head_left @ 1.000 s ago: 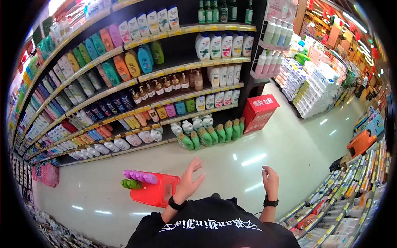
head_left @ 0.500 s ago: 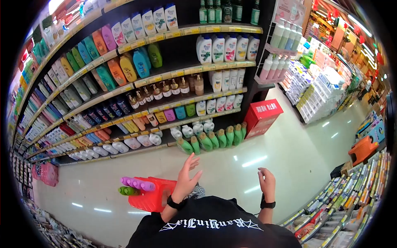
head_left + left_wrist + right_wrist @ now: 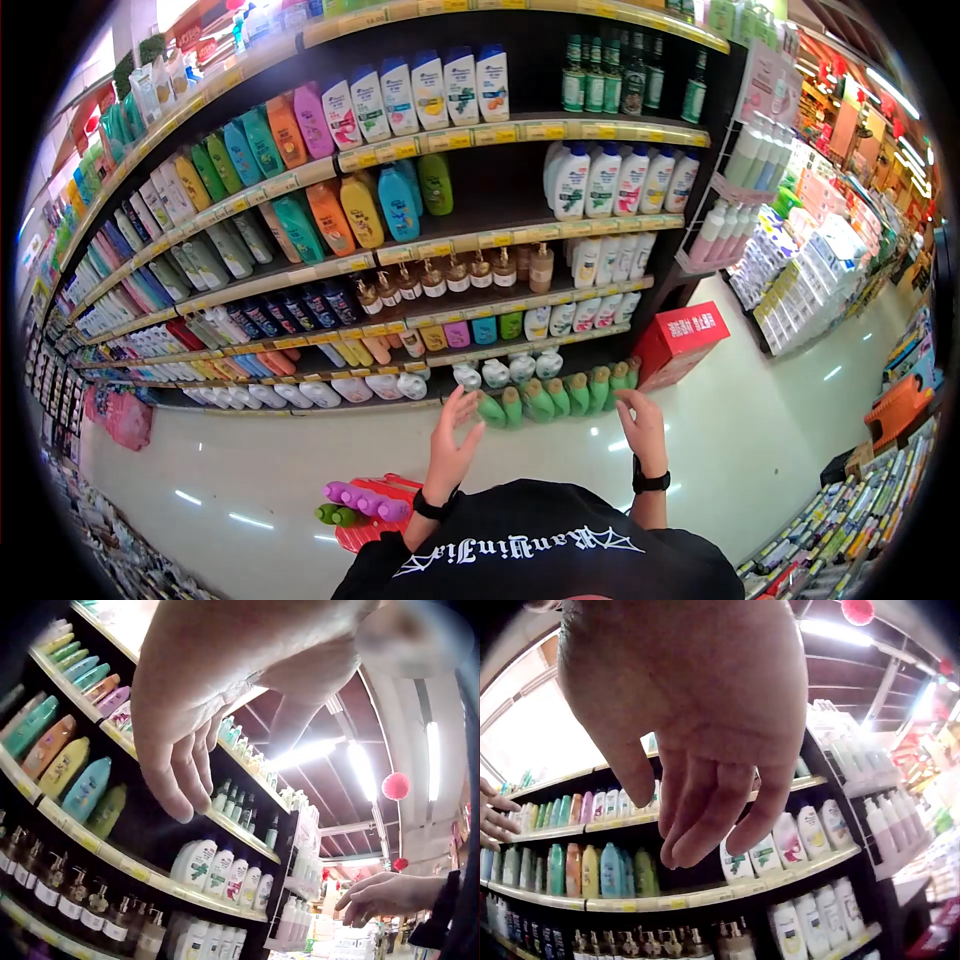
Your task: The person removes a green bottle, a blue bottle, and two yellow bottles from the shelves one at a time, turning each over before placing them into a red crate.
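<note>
now, from the head view, both hands are up in front of the shelving and neither holds anything. the left hand (image 3: 452,447) has its fingers straight and a little spread, tips toward the green bottles (image 3: 545,398) standing in a row on the floor at the foot of the shelves (image 3: 440,248). the right hand (image 3: 642,425) hangs loosely curled just beside it, a dark watch (image 3: 650,482) at the wrist. nearest the fingertips are those green bottles and the white bottles (image 3: 508,372) behind them (close, but nothing touching yet). down by the person's side sits a red basket (image 3: 372,532) with purple bottles (image 3: 365,499) laid in it.

over to the left wrist view: the left hand (image 3: 225,682) fills the top of the frame, fingers (image 3: 184,769) relaxed and slightly bent, empty, with white pump bottles (image 3: 217,871) on the shelf beyond. the right hand (image 3: 379,896) shows low on the far side, fingers slack.

right wrist view: the right hand (image 3: 705,712) dangles with fingers (image 3: 705,814) together and gently curled, gripping nothing, white bottles (image 3: 802,836) behind.

judging by look, the green bottles are full plastic ones, fairly heavy, stiff-walled, smooth and a touch slippery; a grip round the narrower neck or shoulder looks safest.
</note>
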Action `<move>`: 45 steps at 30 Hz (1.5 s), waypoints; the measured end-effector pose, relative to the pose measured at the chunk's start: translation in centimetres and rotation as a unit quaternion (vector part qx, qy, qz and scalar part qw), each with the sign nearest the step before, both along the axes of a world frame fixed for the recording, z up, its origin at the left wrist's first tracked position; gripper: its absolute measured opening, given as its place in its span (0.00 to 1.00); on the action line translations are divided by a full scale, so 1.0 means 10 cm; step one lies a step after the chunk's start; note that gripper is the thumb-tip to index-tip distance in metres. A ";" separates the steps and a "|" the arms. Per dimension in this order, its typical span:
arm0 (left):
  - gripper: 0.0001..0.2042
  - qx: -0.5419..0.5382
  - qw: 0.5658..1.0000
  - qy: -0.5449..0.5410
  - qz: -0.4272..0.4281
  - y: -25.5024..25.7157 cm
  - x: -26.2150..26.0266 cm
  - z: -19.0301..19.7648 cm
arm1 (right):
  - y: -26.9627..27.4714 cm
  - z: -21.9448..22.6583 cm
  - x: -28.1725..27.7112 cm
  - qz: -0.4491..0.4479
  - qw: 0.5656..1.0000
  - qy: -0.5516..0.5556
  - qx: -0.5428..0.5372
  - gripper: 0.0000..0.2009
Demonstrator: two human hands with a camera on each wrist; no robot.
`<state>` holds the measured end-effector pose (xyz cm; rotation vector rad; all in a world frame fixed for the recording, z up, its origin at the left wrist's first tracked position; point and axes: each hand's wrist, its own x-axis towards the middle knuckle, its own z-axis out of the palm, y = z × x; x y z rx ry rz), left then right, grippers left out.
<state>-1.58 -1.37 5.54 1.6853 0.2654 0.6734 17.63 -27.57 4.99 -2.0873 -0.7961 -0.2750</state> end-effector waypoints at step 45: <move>0.17 0.192 0.966 -0.040 0.171 3.93 4.26 0.73 | 5.08 1.00 3.35 0.308 0.785 0.494 0.211 0.18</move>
